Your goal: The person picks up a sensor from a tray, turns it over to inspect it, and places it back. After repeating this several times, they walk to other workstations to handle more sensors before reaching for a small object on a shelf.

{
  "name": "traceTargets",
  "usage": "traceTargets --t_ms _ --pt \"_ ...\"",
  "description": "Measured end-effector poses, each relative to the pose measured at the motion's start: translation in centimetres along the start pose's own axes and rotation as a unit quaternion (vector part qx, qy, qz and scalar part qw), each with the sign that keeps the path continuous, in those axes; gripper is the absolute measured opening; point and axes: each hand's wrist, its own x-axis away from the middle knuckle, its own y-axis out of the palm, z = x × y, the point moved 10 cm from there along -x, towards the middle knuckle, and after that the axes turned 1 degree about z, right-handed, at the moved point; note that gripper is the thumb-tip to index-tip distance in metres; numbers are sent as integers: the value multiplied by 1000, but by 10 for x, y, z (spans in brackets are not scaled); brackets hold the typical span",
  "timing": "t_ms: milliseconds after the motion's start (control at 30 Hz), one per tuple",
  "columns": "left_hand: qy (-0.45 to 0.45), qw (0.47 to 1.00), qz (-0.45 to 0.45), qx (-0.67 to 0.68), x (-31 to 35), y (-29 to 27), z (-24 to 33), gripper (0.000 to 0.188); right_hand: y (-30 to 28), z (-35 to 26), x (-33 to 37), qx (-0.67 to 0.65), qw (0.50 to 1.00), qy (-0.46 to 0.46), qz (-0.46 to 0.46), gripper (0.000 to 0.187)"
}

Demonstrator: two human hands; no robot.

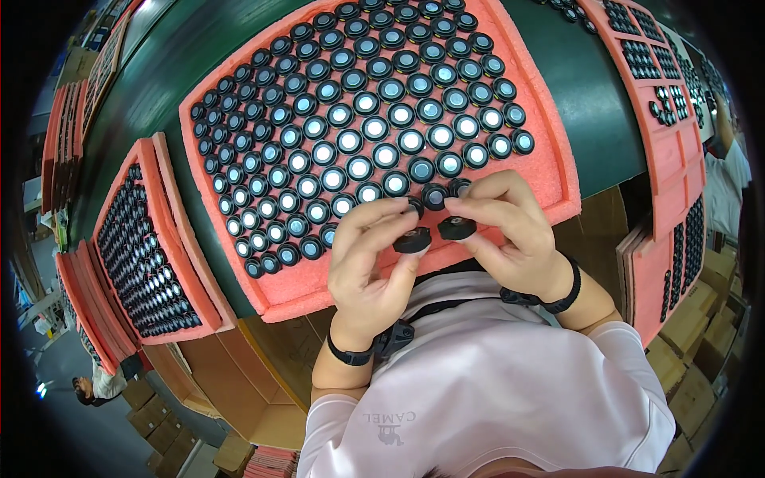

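Observation:
Over the near edge of a pink foam tray [550, 171], my left hand [368, 259] pinches a small round black part [413, 240] between thumb and fingers. My right hand [510, 235] grips a second round black part [457, 229] close beside it, also tilted, with a narrow gap between the two. Rows of similar black parts with silver-grey round centres, such as one part [385, 154], fill most of the tray. A part [434, 196] in the nearest row sits just behind my fingertips. My fingers partly hide its neighbours.
The tray lies on a green work surface [594, 88]. Another filled pink tray [183, 275] stands tilted at the left. At the right are more foam trays [673, 151] with parts. Cardboard boxes [239, 366] lie below the table edge. A person [100, 386] is far off at the lower left.

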Motion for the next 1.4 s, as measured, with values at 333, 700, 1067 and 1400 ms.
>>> traceTargets --t_ms 333,700,1067,1400 --pt "91 986 -44 -129 -8 9 21 25 -10 3 -2 -6 999 -33 -7 31" --pt "-14 978 -88 -190 -24 50 7 31 -66 37 17 137 988 69 -6 26" --pt "92 921 -183 -332 -30 111 3 29 -75 37 21 278 960 41 -21 28" --pt "71 897 -157 -408 -35 110 0 39 -69 39 16 299 953 50 5 33"
